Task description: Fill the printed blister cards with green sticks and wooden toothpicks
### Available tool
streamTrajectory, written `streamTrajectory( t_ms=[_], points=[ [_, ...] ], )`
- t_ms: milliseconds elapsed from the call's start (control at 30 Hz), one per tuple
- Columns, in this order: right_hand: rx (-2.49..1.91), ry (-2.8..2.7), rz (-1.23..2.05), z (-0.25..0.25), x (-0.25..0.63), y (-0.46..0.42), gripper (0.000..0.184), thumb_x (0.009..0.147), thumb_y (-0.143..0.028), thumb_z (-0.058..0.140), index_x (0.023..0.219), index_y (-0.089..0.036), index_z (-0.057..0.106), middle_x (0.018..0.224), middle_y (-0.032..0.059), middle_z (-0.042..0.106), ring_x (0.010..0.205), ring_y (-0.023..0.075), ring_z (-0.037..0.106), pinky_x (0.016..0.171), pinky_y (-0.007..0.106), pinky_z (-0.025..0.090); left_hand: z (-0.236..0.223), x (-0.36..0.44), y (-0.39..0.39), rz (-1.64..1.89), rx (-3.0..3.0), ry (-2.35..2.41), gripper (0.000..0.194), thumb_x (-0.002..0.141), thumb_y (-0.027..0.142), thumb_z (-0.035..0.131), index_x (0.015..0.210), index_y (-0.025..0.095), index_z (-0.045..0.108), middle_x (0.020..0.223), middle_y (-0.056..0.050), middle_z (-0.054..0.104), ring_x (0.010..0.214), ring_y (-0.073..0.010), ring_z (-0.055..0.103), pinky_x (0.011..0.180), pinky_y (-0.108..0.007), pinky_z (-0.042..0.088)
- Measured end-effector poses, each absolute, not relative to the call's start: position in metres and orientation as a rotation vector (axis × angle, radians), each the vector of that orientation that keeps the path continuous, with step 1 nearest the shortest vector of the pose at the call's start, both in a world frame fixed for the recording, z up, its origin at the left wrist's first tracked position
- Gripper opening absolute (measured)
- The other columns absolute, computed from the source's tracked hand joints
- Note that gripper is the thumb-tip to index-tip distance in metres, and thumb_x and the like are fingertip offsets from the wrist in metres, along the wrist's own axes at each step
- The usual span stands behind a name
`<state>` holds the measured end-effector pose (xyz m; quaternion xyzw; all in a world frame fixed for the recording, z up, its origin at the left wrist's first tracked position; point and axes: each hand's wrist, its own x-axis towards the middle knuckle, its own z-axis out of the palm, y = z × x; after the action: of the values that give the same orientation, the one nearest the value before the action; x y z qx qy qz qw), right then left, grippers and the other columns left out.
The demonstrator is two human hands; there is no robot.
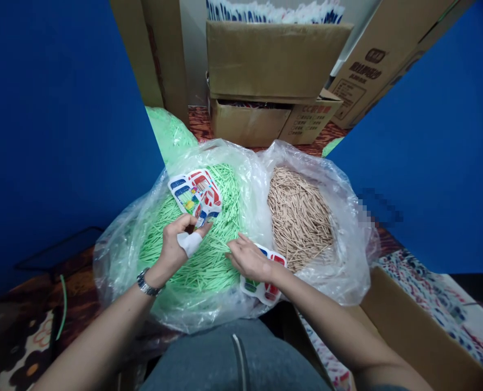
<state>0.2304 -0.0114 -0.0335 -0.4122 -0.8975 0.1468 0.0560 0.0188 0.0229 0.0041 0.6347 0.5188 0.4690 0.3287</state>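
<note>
My left hand, with a white wrap around the thumb side and a metal watch on its wrist, grips a fan of printed packets in red, blue and white. They are held above a heap of thin light-green sticks in a clear plastic bag. My right hand is low at the right side of that heap, its fingers curled together; whether sticks are between them cannot be made out. Partly hidden beneath this hand is another printed packet.
A second clear bag holds tan sticks, right of the green ones. Behind stand stacked cardboard boxes, the top one full of packets. At lower right is an open carton beside many printed packets. Another green bag lies behind left.
</note>
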Motion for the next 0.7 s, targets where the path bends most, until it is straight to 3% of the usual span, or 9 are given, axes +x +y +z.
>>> streamTrajectory(
  t_ms=[100,200,367,567,700],
  points=[
    [-1.296,-2.71,0.605,-0.013,0.226,-0.003,0.014,0.094,-0.024,0.032,0.095,-0.017,0.044,0.078,0.0061,0.062,0.075,0.0195,0.058,0.083,0.039,0.044,0.006,0.02,0.03,1.231,1.799,1.38,0.025,0.077,0.033,0.067,0.063,0.017,0.054,0.061,0.003,0.045,0.055,-0.0098,0.038,0.052,-0.023,0.031],
    [-1.255,-2.577,0.938,0.0,0.226,0.006,0.014,0.096,-0.028,0.031,0.099,-0.019,0.041,0.079,0.0038,0.063,0.07,0.0173,0.058,0.068,0.03,0.046,0.01,0.024,0.035,1.202,1.929,1.357,0.025,0.077,0.03,0.066,0.061,0.017,0.052,0.06,0.004,0.044,0.055,-0.0097,0.038,0.053,-0.023,0.03],
    [-1.147,-2.405,1.36,0.002,0.23,0.019,0.016,0.096,-0.032,0.035,0.089,-0.02,0.043,0.077,-0.0007,0.06,0.067,0.0129,0.059,0.064,0.025,0.047,0.009,0.03,0.037,1.155,2.013,1.318,0.025,0.079,0.025,0.062,0.059,0.017,0.049,0.058,0.005,0.041,0.053,-0.0093,0.037,0.053,-0.023,0.03],
    [-1.056,-2.523,1.14,-0.001,0.224,0.021,0.021,0.094,-0.034,0.042,0.087,-0.016,0.05,0.102,0.0091,0.057,0.087,0.0153,0.058,0.08,0.031,0.049,0.001,0.033,0.035,1.135,2.035,1.283,0.024,0.078,0.026,0.062,0.06,0.017,0.048,0.059,0.004,0.041,0.053,-0.0101,0.038,0.054,-0.023,0.03],
    [-1.077,-2.329,1.461,-0.003,0.225,0.018,0.023,0.095,-0.036,0.04,0.087,-0.018,0.052,0.083,0.0024,0.064,0.073,0.0137,0.062,0.069,0.028,0.051,0.001,0.035,0.032,1.151,2.014,1.244,0.026,0.081,0.026,0.059,0.06,0.018,0.046,0.06,0.004,0.041,0.056,-0.0105,0.039,0.054,-0.023,0.03]
  ],
)
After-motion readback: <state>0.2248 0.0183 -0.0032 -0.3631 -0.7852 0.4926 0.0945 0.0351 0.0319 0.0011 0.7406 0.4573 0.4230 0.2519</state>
